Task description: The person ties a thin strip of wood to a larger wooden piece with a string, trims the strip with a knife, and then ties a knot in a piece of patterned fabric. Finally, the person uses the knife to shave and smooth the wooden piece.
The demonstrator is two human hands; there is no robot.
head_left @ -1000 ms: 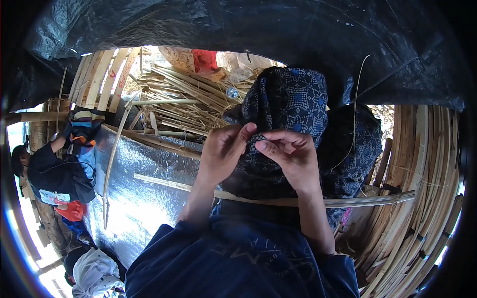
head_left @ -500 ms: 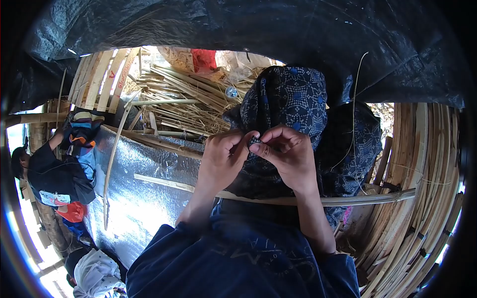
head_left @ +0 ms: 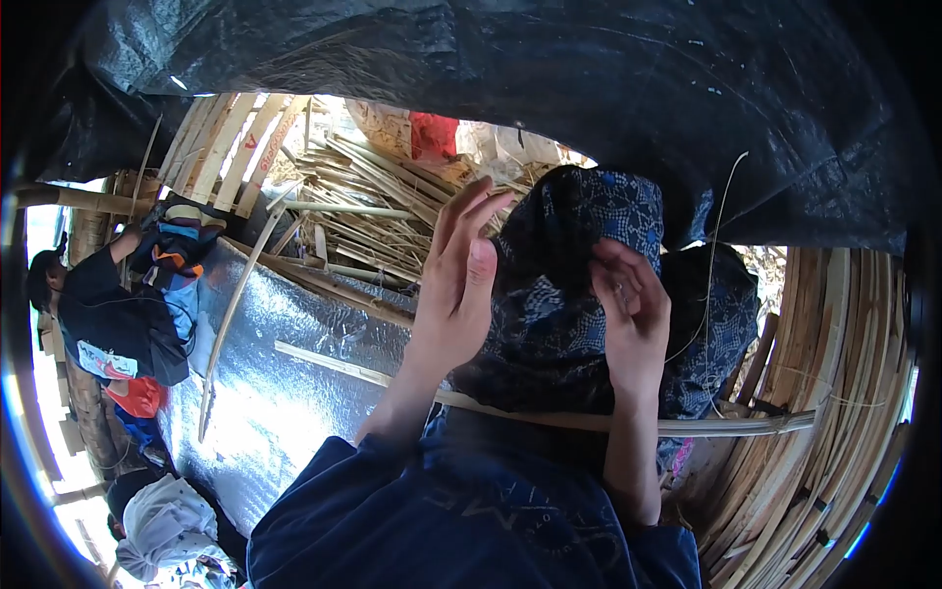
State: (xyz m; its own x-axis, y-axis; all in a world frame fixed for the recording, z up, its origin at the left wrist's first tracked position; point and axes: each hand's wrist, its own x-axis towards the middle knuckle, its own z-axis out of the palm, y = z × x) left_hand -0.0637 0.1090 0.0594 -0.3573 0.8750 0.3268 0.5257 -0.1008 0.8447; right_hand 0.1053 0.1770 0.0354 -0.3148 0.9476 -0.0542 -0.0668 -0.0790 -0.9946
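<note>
My left hand (head_left: 459, 270) is raised over the left edge of the dark blue patterned cloth (head_left: 574, 324). Its fingers are stretched upward, the thumb stands apart, and it holds nothing. My right hand (head_left: 636, 309) hovers in front of the same cloth, fingers loosely curved and apart, with no object visible in it. The cloth drapes over my bent knees in folds. Across my lap, below both hands, lies a long pale bamboo strip (head_left: 741, 426), passing behind my right forearm.
Bamboo strips (head_left: 368, 187) lie heaped beyond a silvery sheet (head_left: 294, 324). More strips (head_left: 814, 393) are stacked at right. A black tarp (head_left: 589, 79) hangs low ahead. At left are a person in a dark shirt (head_left: 118, 314) and a white head covering (head_left: 172, 525). A thin curved stick (head_left: 231, 324) crosses the sheet.
My hands have parted; they were pinching a small dark patterned piece together. The left fingers have straightened upward, and the right hand has moved right. The view has shifted slightly.
</note>
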